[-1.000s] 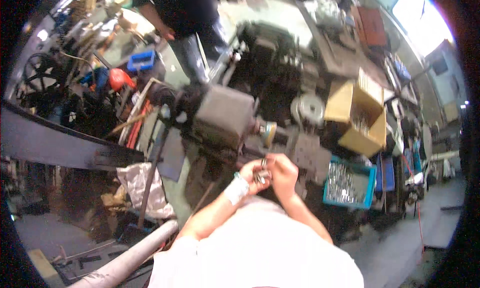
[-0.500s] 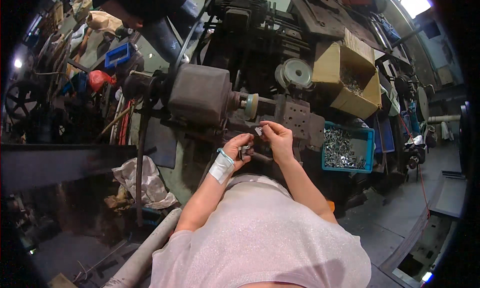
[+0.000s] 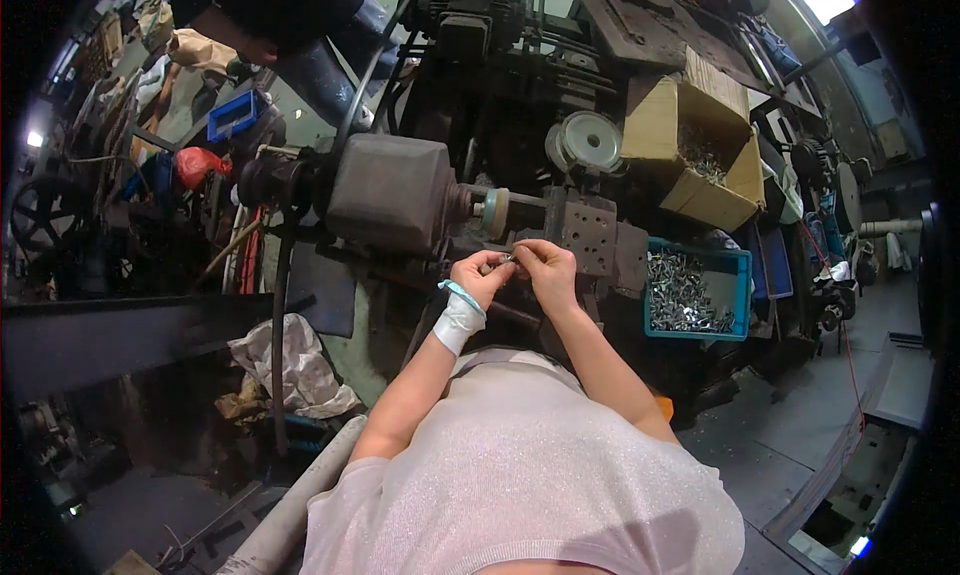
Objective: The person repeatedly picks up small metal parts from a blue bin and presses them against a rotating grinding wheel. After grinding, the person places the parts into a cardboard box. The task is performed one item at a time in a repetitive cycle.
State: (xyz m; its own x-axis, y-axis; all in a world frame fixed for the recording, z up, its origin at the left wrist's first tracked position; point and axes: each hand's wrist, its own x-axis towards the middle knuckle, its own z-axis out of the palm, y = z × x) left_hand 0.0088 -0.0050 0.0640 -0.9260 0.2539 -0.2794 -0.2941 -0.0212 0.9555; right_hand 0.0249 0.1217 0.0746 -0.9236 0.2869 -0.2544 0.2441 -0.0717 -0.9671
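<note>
My left hand [image 3: 476, 279] and my right hand [image 3: 549, 272] meet in front of the machine, fingertips close together. Between them shows a small shiny metal part [image 3: 509, 259]; its exact kind is too small to make out. The fingers of both hands are pinched on it, and the left palm is hidden. A pale wrap with a light blue band circles my left wrist. Just beyond the hands is the machine's spindle with a greenish-tan wheel [image 3: 495, 213], beside a dark block with holes [image 3: 588, 237].
A grey box-shaped housing [image 3: 388, 193] stands left of the wheel. To the right are a teal crate [image 3: 742, 293] of small metal parts and an open cardboard box [image 3: 735, 200] with more pieces. Another person's legs [image 3: 325, 85] show at the upper left. A pale pipe [image 3: 290, 510] lies lower left.
My left hand has moved up and right to meet the right hand, its palm turning down. The small metal part is now between both sets of fingertips.
</note>
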